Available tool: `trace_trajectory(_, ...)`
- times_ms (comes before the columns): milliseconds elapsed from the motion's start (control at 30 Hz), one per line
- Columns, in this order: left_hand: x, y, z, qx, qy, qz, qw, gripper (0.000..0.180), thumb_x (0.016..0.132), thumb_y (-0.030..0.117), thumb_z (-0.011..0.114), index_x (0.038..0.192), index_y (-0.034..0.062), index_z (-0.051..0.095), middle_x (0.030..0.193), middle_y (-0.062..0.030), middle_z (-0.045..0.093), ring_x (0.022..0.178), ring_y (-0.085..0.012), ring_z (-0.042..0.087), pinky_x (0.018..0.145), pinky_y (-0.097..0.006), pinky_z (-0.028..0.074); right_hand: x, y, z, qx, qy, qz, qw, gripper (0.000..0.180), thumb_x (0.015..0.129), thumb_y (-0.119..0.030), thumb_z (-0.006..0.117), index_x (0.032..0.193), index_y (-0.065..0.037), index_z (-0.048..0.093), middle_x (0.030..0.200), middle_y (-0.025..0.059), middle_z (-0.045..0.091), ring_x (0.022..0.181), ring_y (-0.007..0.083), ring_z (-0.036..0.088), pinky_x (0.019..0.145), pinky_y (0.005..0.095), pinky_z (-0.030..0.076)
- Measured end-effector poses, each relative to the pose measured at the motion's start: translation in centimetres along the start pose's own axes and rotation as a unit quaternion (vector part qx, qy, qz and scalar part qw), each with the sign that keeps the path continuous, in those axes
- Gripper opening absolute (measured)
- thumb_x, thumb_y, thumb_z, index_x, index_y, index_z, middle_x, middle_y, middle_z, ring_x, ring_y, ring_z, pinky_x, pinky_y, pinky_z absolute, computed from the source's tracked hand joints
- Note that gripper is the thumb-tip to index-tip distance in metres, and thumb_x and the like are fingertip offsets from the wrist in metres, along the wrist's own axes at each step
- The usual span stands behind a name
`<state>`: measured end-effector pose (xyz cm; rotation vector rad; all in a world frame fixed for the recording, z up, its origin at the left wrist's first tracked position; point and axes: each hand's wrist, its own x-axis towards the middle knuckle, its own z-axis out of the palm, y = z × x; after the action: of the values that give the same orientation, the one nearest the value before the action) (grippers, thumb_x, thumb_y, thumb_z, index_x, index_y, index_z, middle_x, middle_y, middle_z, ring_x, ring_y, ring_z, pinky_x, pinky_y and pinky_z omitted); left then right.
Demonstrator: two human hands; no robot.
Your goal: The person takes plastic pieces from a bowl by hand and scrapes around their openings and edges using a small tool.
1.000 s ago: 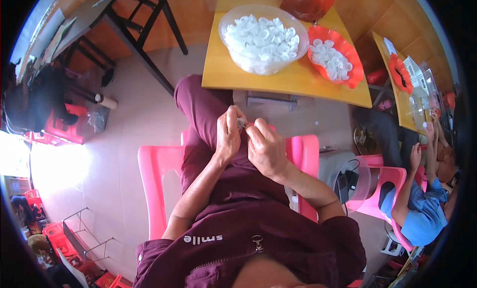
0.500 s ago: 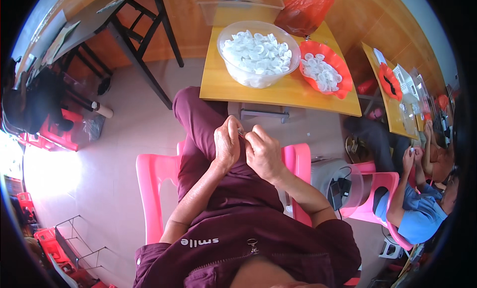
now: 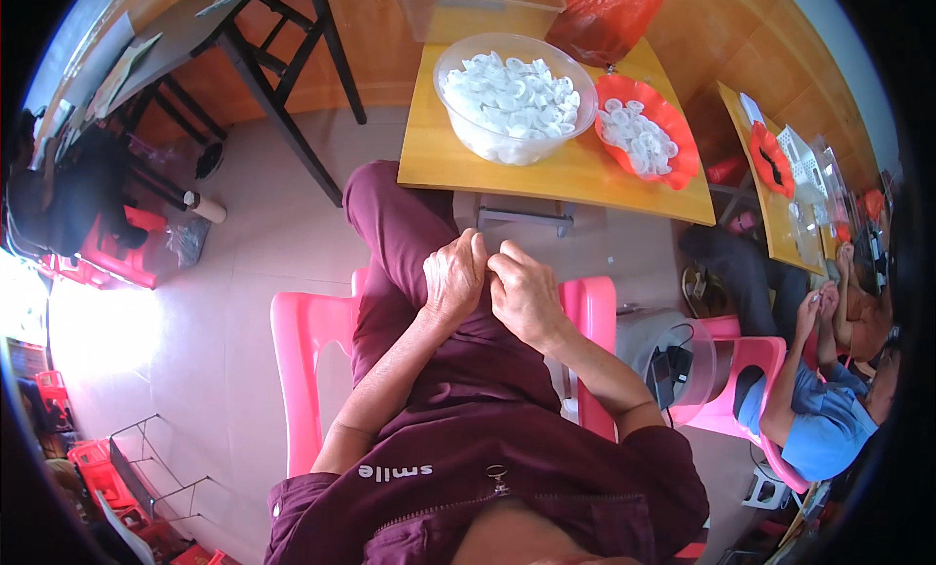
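Above my lap, my left hand point(image 3: 454, 277) and my right hand point(image 3: 525, 290) meet at the fingertips, both closed in a pinch. Whatever lies between the fingers is hidden by them. Beyond my knees stands a yellow wooden table point(image 3: 448, 176). On it a large clear plastic bowl point(image 3: 507, 152) is heaped with small translucent white plastic pieces point(image 3: 512, 95). To its right, a red scalloped dish point(image 3: 686, 148) holds more small clear, round plastic pieces point(image 3: 637, 136).
Behind the dish sits a red plastic bag point(image 3: 603, 24), beside a clear plastic box point(image 3: 478, 17). My pink chair point(image 3: 292, 350) surrounds me. At right, a clear tub point(image 3: 697, 375) holds black cables; a co-worker in a blue shirt point(image 3: 824, 424) sits beyond. A dark-legged table point(image 3: 278, 116) stands far left.
My fingertips have drawn closer together, and the small clear piece glimpsed between them is now hidden. The whole view has shifted slightly.
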<state>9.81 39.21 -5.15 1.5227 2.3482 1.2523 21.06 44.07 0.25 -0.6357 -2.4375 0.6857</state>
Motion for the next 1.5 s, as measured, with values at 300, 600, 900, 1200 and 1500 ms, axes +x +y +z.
trace_trajectory(300, -0.6, -0.9, 1.5, -0.029, 0.038, 0.044, 0.998, 0.017, 0.089, 0.014, 0.042, 0.074, 0.0050, 0.042, 0.063, -0.0159, 0.052, 0.057, -0.0374, 0.054, 0.049, -0.045, 0.041, -0.1, 0.0, -0.3, 0.006, 0.015, 0.014, 1.000, 0.008, 0.071, 0.006, 0.056, 0.074, -0.001, 0.054, 0.072, 0.0132, 0.049, 0.062, 0.0358, 0.054, 0.053, 0.0444, 0.042)
trace_trajectory(600, 1.1, 2.5, -3.0, -0.638, -0.147, -0.178, 0.735, 0.046, 0.095, 0.049, 0.034, 0.089, 0.0073, 0.051, 0.069, -0.0017, 0.047, 0.053, -0.0081, 0.037, 0.047, -0.021, 0.030, 1.1, 1.3, -4.7, 0.187, 0.173, 0.044, 0.966, 0.009, 0.076, 0.006, 0.060, 0.084, 0.001, 0.060, 0.070, 0.0070, 0.051, 0.060, 0.0154, 0.052, 0.056, 0.0260, 0.041)
trace_trajectory(900, 1.5, 7.4, -4.4, -0.747, -0.239, -0.110, 0.611, 0.047, 0.088, 0.051, 0.050, 0.097, 0.0047, 0.050, 0.076, -0.0071, 0.051, 0.058, -0.0136, 0.047, 0.055, -0.026, 0.038, 2.1, 4.5, -2.2, 0.306, 0.110, 0.135, 0.936, 0.009, 0.077, -0.005, 0.062, 0.083, 0.002, 0.063, 0.079, 0.0025, 0.056, 0.067, 0.0103, 0.056, 0.058, 0.0235, 0.044)
trace_trajectory(1200, 1.1, 8.1, -1.5, -0.848, -0.318, -0.140, 0.400, 0.036, 0.087, 0.031, 0.061, 0.111, 0.0071, 0.050, 0.099, -0.0034, 0.055, 0.086, -0.0141, 0.058, 0.074, -0.029, 0.050, 0.5, 7.6, 2.1, 0.373, 0.064, 0.049, 0.924, 0.046, 0.069, -0.036, 0.067, 0.095, 0.001, 0.057, 0.087, 0.0097, 0.054, 0.081, 0.0207, 0.056, 0.070, 0.0316, 0.046)
trace_trajectory(1500, 0.3, 8.5, 0.3, -0.839, -0.360, -0.137, 0.384, 0.031, 0.087, 0.023, 0.061, 0.113, 0.0075, 0.053, 0.107, -0.0054, 0.057, 0.101, -0.0158, 0.056, 0.084, -0.032, 0.048, -0.3, 6.6, 0.9, 0.482, -0.034, 0.065, 0.873, 0.038, 0.088, -0.032, 0.047, 0.109, -0.001, 0.048, 0.098, 0.0046, 0.036, 0.091, 0.0147, 0.040, 0.083, 0.0267, 0.040)
